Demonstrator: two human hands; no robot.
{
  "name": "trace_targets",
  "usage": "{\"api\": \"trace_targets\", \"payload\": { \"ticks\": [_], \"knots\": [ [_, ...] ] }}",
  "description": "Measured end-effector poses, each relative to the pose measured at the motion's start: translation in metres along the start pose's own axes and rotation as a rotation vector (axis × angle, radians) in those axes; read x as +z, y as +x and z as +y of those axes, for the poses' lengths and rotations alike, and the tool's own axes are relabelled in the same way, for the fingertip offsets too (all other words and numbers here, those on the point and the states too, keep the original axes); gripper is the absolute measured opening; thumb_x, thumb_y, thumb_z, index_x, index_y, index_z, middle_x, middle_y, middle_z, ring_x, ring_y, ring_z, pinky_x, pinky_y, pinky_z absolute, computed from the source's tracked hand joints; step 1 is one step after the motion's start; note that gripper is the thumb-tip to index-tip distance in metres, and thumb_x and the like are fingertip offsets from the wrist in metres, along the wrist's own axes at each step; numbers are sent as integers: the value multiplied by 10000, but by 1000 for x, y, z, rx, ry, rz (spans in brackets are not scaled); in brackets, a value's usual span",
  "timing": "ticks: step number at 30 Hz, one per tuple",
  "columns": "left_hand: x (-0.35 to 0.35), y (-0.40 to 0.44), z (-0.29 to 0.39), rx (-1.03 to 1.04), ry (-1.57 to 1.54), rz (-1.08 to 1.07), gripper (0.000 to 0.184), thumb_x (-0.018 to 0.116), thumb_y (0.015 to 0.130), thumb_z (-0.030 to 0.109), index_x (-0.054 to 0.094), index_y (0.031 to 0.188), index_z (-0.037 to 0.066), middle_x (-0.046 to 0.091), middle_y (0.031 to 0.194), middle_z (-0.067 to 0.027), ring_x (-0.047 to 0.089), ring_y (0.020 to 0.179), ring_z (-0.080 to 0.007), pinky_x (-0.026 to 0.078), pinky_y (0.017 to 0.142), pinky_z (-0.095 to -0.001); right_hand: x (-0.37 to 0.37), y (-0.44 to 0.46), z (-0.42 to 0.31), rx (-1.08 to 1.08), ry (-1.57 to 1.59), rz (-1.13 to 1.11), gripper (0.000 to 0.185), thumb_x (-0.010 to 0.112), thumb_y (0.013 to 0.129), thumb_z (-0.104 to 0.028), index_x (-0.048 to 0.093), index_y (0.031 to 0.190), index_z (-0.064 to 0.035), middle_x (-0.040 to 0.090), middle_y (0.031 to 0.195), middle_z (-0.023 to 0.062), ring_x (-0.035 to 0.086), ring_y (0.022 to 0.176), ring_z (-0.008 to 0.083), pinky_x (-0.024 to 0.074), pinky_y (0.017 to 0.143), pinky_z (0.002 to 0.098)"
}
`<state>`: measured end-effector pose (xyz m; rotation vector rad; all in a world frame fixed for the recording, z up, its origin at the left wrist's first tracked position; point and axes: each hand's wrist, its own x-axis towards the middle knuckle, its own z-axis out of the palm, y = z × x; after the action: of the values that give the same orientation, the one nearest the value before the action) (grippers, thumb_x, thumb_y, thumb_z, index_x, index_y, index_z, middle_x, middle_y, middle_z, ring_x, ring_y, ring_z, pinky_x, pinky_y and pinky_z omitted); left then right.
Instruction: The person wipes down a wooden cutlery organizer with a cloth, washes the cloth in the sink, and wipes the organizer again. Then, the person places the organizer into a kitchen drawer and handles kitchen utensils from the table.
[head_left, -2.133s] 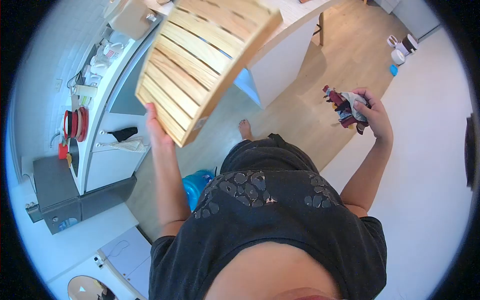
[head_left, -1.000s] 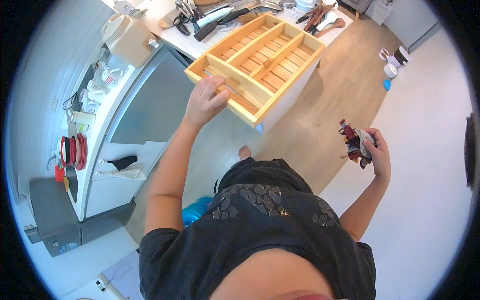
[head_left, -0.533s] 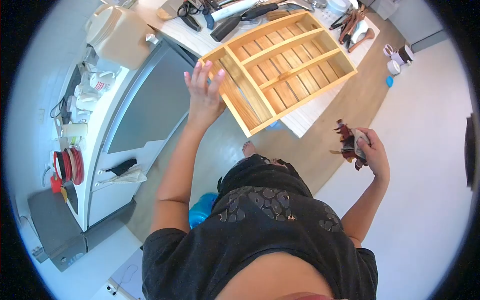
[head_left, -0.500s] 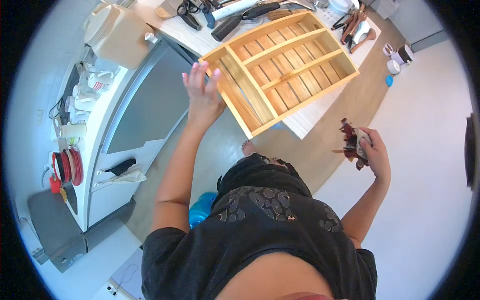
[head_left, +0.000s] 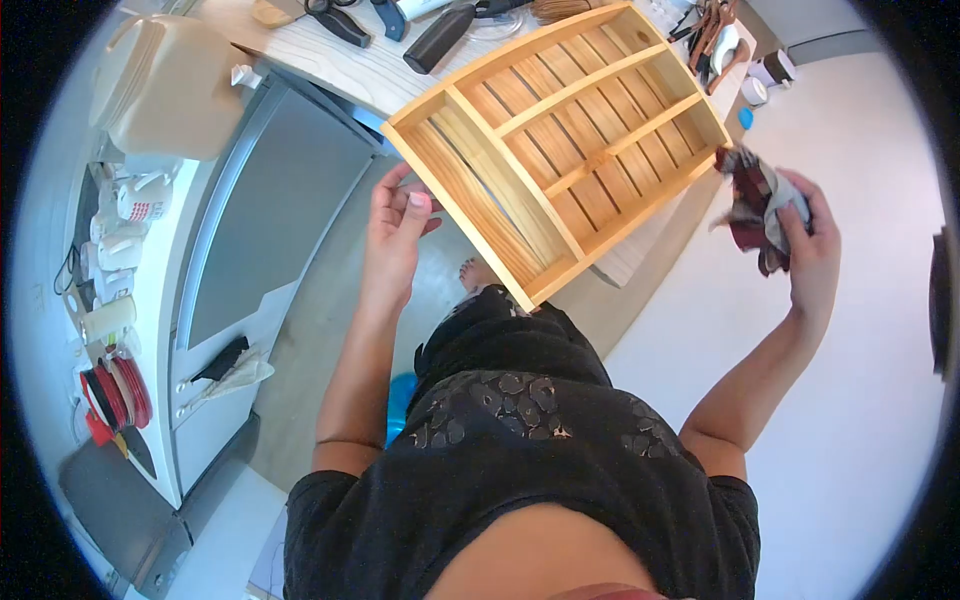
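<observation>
Pale wood: the divided tray (head_left: 516, 175) sits on the desk (head_left: 330, 60), near end jutting past the edge. The crumpled cloth (head_left: 755, 207), well apart from it a moment ago, is now at its right corner, so cloth and wood all but meet. My right hand (head_left: 815, 238) grips the cloth; my left hand (head_left: 395, 220), loosely curled, grips nothing beside the left end, contact unclear.

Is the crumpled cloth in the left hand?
No, the right hand holds the cloth, while the left hand is by the wooden tray.
</observation>
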<state>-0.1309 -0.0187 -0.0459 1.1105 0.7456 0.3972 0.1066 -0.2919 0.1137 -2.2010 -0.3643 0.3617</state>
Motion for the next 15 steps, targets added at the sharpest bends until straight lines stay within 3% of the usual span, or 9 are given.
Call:
{"api": "trace_targets", "payload": {
  "ticks": [1, 3, 7, 9, 11, 15],
  "knots": [
    [1, 2, 0, -5, -8, -3, 560, 609, 866, 313, 355, 1293, 54, 565, 1032, -46, 529, 949, -126, 424, 791, -282, 8, 4, -13, -20, -34, -28, 230, 477, 868, -37, 571, 1078, -30, 619, 838, 54, 614, 691, 127, 494, 603, 287],
    [2, 5, -1, 6, -43, 10, 594, 624, 858, 292, 323, 1296, 29, 569, 1011, -50, 537, 915, -121, 431, 787, -285, 35, 34, -25, -499, -240, -11, 231, 502, 852, -59, 597, 1063, -52, 634, 831, 67, 635, 707, 169, 500, 616, 311],
    [8, 8, 3, 3, -71, 47, 610, 644, 844, 246, 309, 1293, 6, 573, 983, -53, 539, 916, -122, 438, 773, -278, 112, 83, -77, -558, -715, -112, 218, 519, 836, -133, 610, 1033, -136, 665, 822, 67, 646, 715, 183, 506, 662, 310],
    [6, 10, 4, -9, -90, 15, 607, 648, 838, 194, 310, 1294, -21, 570, 968, -56, 556, 892, -128, 457, 757, -272, 157, 106, -74, -365, -755, -257, 184, 539, 820, -165, 618, 986, -142, 666, 789, 62, 642, 627, 194, 516, 643, 314],
    [5, 11, 5, -3, -81, 2, 612, 648, 837, 186, 308, 1297, -33, 569, 960, -61, 564, 873, -129, 465, 757, -274, 191, 103, -64, -562, -972, -182, 182, 544, 817, -169, 615, 979, -127, 639, 733, 63, 608, 498, 179, 515, 530, 305],
    [7, 10, 11, 20, -84, 0, 635, 651, 834, 174, 300, 1306, -65, 565, 941, -84, 582, 849, -136, 484, 763, -283, 221, 76, -73, -563, -623, -335, 186, 548, 813, -154, 614, 984, -127, 621, 708, 66, 588, 464, 167, 477, 412, 287]
  ]
}}
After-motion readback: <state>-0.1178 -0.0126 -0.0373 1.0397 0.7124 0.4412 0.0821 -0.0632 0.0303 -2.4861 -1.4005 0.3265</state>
